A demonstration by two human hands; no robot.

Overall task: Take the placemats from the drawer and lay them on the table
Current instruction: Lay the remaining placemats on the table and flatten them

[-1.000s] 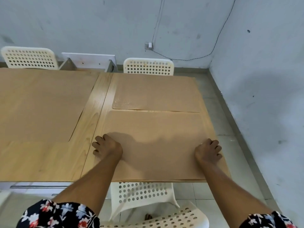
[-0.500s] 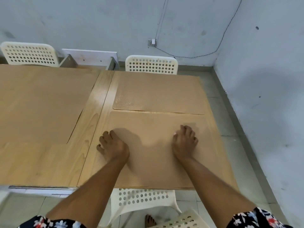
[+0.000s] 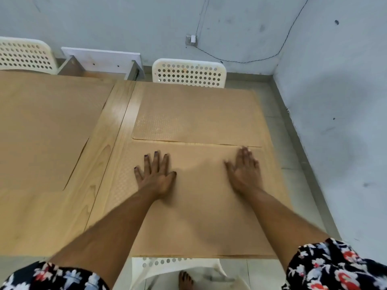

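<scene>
Black floral sleeves (image 3: 335,266), dark nail polish.

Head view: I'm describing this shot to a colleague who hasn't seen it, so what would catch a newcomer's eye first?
Two bare arms reach in from below, the left hand and right hand spread flat on the near placemat at the table's right end. Beyond it lies a second placemat, then a white perforated chair and an open drawer by the wall.

Two white perforated chairs (image 3: 189,73) (image 3: 25,54) stand against the far wall. A third chair (image 3: 167,266) sits tucked under the near edge. A wall socket (image 3: 191,40) feeds a black cable (image 3: 240,60). Tiled floor (image 3: 293,174) runs rightward.
</scene>
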